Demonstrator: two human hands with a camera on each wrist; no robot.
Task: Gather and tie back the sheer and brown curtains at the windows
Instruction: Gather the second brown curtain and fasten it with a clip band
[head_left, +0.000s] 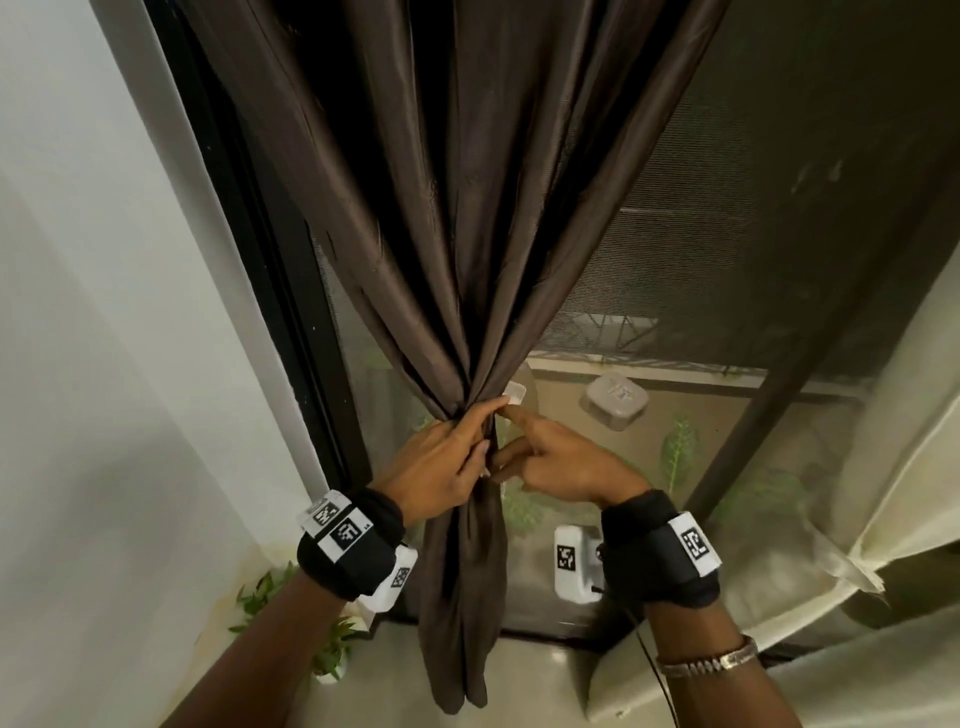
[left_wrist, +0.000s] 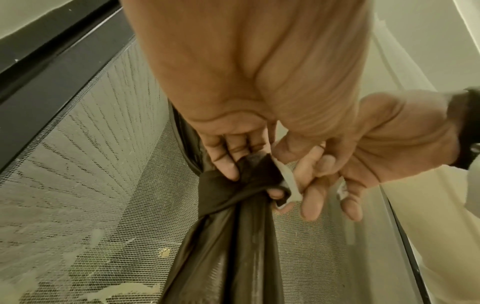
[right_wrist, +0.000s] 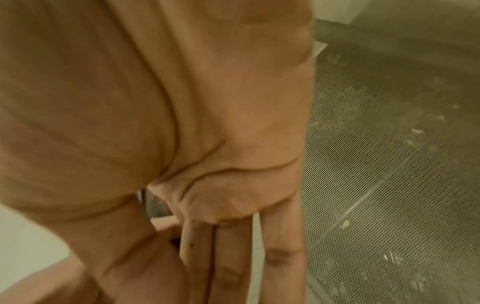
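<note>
Two hands at brown curtain, left hand gripping tie band, right hand pinching its pale end, seen only from left wrist.

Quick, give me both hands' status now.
Left hand: grips the tie band around the gathered brown curtain.
Right hand: pinches the band's pale end.

Domestic room, window or balcony-door corner: brown curtain gathered before a dark-framed opening with mesh insect screen, plain white wall at left. Cream curtain at right; small potted plant on the pale floor. Beyond the screen, leafy plants along a balcony ledge.
</note>
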